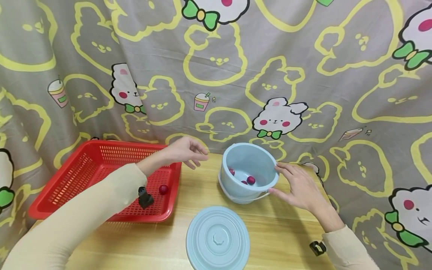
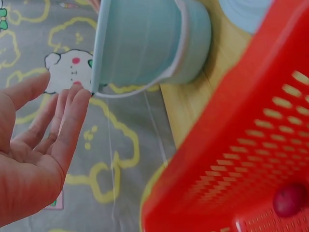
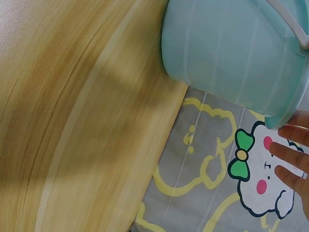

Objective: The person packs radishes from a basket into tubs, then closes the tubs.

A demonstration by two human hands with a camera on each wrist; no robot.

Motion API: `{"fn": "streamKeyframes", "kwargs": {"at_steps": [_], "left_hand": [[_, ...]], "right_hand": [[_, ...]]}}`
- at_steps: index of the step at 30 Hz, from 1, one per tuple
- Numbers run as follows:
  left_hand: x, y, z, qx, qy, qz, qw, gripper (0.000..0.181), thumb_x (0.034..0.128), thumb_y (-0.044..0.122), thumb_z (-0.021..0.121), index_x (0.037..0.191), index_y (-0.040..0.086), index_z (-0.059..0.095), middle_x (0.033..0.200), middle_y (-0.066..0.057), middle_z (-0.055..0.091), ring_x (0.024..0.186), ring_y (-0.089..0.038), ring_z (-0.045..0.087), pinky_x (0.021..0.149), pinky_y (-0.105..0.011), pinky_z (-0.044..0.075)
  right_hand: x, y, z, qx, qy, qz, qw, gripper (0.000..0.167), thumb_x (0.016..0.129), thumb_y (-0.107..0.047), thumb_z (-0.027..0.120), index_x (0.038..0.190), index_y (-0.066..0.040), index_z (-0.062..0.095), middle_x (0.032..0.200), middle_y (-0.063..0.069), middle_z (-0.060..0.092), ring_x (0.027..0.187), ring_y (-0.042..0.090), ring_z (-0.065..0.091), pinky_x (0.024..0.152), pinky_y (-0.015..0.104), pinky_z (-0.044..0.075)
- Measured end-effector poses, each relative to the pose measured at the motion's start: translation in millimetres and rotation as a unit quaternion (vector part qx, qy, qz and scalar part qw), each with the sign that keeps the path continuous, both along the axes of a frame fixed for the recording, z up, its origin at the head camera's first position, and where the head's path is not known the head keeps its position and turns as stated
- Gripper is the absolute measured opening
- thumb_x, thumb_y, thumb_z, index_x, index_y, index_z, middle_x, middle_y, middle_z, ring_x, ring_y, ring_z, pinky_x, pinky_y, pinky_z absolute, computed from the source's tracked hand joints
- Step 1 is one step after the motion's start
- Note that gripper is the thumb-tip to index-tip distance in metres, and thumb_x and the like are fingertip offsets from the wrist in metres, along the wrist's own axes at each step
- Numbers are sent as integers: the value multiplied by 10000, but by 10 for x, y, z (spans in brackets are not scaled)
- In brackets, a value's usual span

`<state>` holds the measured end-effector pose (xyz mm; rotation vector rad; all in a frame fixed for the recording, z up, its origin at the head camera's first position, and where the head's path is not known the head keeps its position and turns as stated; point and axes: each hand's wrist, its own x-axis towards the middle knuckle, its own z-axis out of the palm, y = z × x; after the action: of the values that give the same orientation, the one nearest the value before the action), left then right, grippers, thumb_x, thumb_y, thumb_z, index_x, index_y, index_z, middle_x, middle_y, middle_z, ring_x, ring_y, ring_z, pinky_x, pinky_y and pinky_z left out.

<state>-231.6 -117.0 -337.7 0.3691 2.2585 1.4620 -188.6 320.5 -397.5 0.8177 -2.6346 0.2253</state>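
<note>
My left hand (image 1: 189,151) hangs in the air between the red basket (image 1: 173,202) and the light-blue bucket (image 1: 248,193). Its fingers are loosely bent with nothing between them; the left wrist view shows the bare palm of that hand (image 2: 36,150). At the bucket's right side, my right hand (image 1: 298,187) touches the rim with extended fingers, its thumb near the white handle (image 1: 261,197). Inside the upright, uncovered bucket lie a few small dark-red balls (image 1: 251,180). One similar dark-red ball (image 1: 163,189) sits in the basket, also seen through the left wrist camera.
A round light-blue lid (image 1: 217,238) lies flat on the wooden table (image 1: 283,232), in front of the bucket. Behind the table hangs a grey patterned curtain (image 1: 222,86). The basket's perforated walls stand at the table's left.
</note>
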Motion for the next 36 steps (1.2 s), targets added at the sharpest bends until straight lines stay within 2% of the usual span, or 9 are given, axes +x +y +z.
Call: {"fn": "streamKeyframes", "kwargs": {"at_steps": [5,13,21,24,31,36], "left_hand": [[13,-187,-55,-127,0,-72,9999,288,952,218,794,1167,34,744,1051,-95,790,927,-284,788,807,-427,692],[-8,-532,-139,-463,-183,-245,9985,332,961,229,787,1193,0,726,966,-77,781,873,-215,787,804,-403,691],[-40,-866,-221,-563,-266,-71,9980,384,968,221,779,1250,-28,700,1182,-187,783,940,-252,786,840,-429,688],[-59,-985,-278,-550,-273,18,9981,428,969,228,778,1286,-43,681,1212,-186,773,959,-258,780,850,-422,686],[-102,-1221,-415,-570,-300,127,9978,499,988,242,757,1354,-74,633,1223,-141,774,970,-220,775,875,-426,682],[-143,-1333,-489,-575,-343,244,9975,496,1001,240,738,1357,-84,618,1087,-76,774,971,-238,764,869,-415,683]], "right_hand": [[3,-4,0,-28,-57,-52,10000,793,801,-586,845,1363,-52,679,1417,132,670,1264,408,649,1039,639,532],[3,-8,-4,-25,-46,-35,10000,790,802,-585,845,1362,-54,680,1413,127,673,1266,401,648,1045,636,527],[7,-9,-1,-27,-8,-13,10000,791,796,-584,849,1360,-55,681,1409,129,673,1263,408,647,1030,638,531],[5,-9,-5,-28,5,-10,10000,791,794,-583,851,1358,-55,682,1407,129,676,1260,404,651,1017,630,540],[9,-12,1,-25,-14,-27,10000,790,796,-582,850,1358,-53,683,1410,129,676,1260,403,652,1015,624,546],[4,-9,-3,-10,-2,-27,10000,791,795,-581,851,1361,-55,681,1413,127,674,1259,399,652,1013,619,549]]}}
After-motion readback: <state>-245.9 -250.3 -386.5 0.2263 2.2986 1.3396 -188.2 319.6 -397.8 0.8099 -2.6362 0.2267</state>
